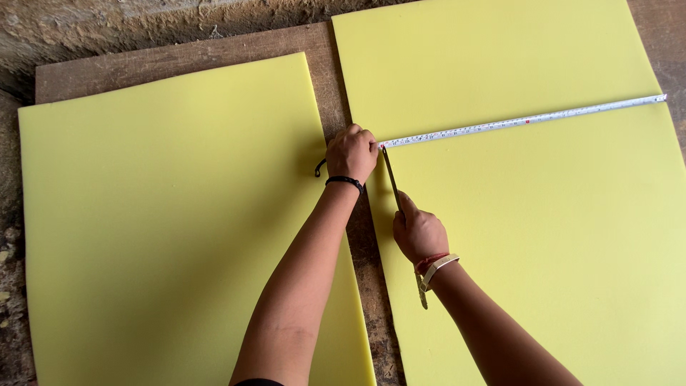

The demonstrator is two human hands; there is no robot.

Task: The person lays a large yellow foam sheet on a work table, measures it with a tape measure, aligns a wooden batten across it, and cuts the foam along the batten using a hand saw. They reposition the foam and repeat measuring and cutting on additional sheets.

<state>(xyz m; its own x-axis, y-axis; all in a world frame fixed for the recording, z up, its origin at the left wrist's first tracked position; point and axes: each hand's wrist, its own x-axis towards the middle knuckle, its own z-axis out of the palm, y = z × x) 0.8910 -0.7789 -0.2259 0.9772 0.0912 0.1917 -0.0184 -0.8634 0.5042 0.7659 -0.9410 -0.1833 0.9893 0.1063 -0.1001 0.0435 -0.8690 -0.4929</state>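
Two yellow foam sheets lie flat on a brown wooden board (336,78), which itself rests on rough, dusty ground. The left foam sheet (164,214) sits apart from the right foam sheet (543,214), with a strip of bare board showing between them. A measuring tape (522,121) stretches across the right sheet, from its left edge out to its far right edge, rising slightly toward the right. The left hand (351,151), with a black band at the wrist, is clenched on the tape's near end, pressing it down at the left edge of the right sheet. The right hand (419,234), wearing a pale strap and a red thread at the wrist, grips a thin dark blade or marking tool (391,179); which of the two cannot be told. Its tip meets the foam just below the tape's pinned end, and the tool slants back toward the person. Judging from how things lie, the tape is already laid out and held, and the tool is set at the start of the measured line. No cut or drawn line shows on the right sheet, so the marking or cutting across it looks barely begun. The left sheet appears untouched.
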